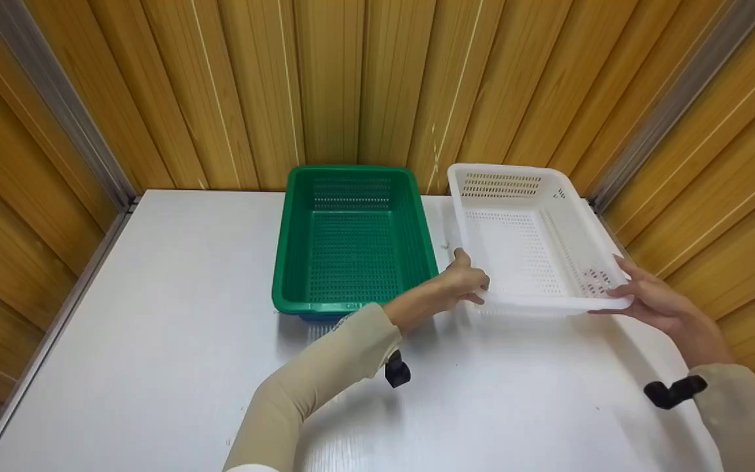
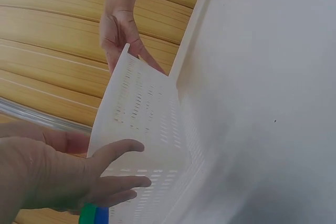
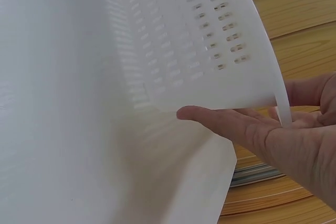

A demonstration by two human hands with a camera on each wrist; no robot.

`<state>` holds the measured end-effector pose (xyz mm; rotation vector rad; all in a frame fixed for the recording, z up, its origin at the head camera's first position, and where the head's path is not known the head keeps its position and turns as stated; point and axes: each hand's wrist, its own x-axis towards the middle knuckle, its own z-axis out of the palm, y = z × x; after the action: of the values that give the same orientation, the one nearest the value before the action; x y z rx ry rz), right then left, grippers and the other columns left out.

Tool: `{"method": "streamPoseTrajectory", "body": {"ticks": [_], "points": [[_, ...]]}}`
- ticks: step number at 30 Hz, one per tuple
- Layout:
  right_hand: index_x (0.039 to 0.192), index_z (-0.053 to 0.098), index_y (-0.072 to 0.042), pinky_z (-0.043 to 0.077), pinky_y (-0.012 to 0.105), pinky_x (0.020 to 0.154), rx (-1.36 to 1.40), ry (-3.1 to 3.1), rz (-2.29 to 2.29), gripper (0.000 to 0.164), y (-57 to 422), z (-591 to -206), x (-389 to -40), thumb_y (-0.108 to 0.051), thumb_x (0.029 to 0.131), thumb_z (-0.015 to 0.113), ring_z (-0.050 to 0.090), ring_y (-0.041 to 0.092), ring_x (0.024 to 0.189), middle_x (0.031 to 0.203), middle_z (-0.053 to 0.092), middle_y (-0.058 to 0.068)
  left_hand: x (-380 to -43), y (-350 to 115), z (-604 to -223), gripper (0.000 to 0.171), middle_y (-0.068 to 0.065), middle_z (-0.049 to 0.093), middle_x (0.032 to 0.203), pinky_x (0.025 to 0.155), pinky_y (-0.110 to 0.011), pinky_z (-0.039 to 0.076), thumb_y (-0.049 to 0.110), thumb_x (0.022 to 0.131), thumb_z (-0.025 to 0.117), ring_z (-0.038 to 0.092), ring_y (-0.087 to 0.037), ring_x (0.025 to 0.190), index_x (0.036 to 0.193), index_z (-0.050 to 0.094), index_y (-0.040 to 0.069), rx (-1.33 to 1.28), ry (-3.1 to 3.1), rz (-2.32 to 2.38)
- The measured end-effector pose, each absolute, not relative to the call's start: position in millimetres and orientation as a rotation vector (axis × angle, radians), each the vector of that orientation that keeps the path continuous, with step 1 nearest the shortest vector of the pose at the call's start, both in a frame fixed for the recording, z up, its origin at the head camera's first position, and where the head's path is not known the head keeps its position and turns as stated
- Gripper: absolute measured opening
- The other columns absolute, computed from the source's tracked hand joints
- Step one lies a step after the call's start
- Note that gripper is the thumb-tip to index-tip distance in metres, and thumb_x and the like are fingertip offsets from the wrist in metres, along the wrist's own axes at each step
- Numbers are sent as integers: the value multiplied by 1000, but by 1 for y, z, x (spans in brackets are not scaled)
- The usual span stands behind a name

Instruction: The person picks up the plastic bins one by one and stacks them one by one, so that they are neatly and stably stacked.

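Observation:
A white perforated plastic basket (image 1: 508, 249) stands at the right of the table. My left hand (image 1: 459, 282) grips its near left corner; in the left wrist view the fingers (image 2: 121, 182) lie along the outer wall, with the thumb on the other side of the rim. At the near right corner my right hand (image 1: 653, 298) holds the rim, thumb over the top and fingers beneath, as the right wrist view also shows. Whether the basket's near end is raised off the table, I cannot tell. Nothing is seen lying inside it.
Left of the white basket stands a green perforated basket (image 1: 354, 255), with a blue edge (image 1: 318, 316) showing beneath it. Both are on the white table (image 1: 154, 341). Wood-patterned walls (image 1: 331, 85) close off the back and both sides, with metal posts (image 1: 672, 98) at the corners.

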<state>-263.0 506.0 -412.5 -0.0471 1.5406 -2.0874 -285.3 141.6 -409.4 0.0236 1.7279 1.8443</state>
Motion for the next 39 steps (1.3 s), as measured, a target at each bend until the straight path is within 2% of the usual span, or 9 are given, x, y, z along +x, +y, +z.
{"method": "streamPoseTrajectory", "body": {"ticks": [4,9,13,16,20,24,32,39], "points": [[156,-30,-26,55,52,101,-204,1470,-2083,91,508,-408,-262,17,100,27,63,24,121,134,60,3,-286,141,-405,97,-21,6,171,97,-40,58,-11,89,53,49,-34,142,163,-9,4,17,1781,1843],[160,-24,-26,54,50,104,-365,1469,-2055,87,513,-401,-262,16,101,24,63,25,126,141,58,3,-288,138,-400,97,-21,14,168,96,-43,59,-12,88,55,49,-31,140,162,-5,5,36,1755,1907],[165,-11,-24,54,46,105,-452,1524,-2038,82,516,-397,-261,15,102,24,62,24,128,144,56,4,-289,134,-394,84,-22,38,153,97,-49,58,-12,88,57,55,-31,130,156,11,6,86,1714,1959],[165,-7,-24,54,43,105,-486,1598,-2001,79,518,-393,-259,13,103,24,62,22,129,148,54,2,-290,130,-391,69,-20,49,142,95,-48,59,-8,89,60,62,-29,119,146,25,11,97,1734,1954],[166,-6,-23,54,41,105,-503,1689,-1957,76,517,-388,-254,10,104,24,61,19,130,151,51,0,-289,126,-388,65,-18,44,150,91,-44,61,-2,90,63,66,-27,113,144,30,17,72,1777,1927],[166,-4,-20,54,40,106,-560,1674,-1964,73,516,-385,-250,10,104,22,60,19,132,155,48,0,-288,123,-385,71,-17,38,156,92,-43,61,0,91,63,64,-28,117,150,28,18,87,1763,1940],[165,-7,-22,53,43,107,-602,1573,-2032,74,512,-386,-248,11,104,18,58,22,134,155,45,1,-286,118,-378,65,-13,53,137,95,-47,59,-1,92,62,62,-24,106,147,35,21,137,1730,2000],[165,-6,-19,52,47,108,-693,1483,-2090,72,507,-388,-251,12,103,14,56,27,135,157,43,6,-285,110,-373,65,-11,57,134,96,-47,59,-1,93,63,63,-24,105,150,38,20,147,1727,2020]]}}
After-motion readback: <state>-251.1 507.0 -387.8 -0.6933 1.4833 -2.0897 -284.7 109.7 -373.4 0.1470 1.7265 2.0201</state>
